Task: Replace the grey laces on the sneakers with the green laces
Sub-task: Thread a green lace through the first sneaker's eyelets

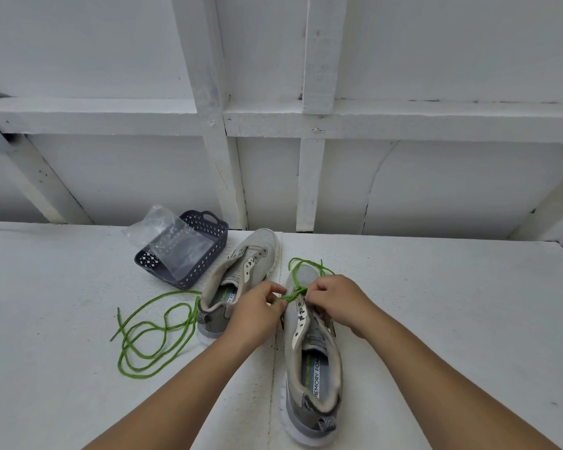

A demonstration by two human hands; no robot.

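Left of the near sneaker, the spare green lace lies loose on the worktop, waiting for the other sneaker. My left hand pinches the working lace taut over the eyelets; my right hand pinches its other end, feeding it through.

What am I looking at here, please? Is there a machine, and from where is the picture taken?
There is no machine. A camera worn on a person's head looks down at their two bare hands. The left hand and right hand each pinch a green lace at the front eyelets of the near sneaker. On the white table also lie a second sneaker without laces, another green lace lying loose, and a dark basket with a clear plastic bag.
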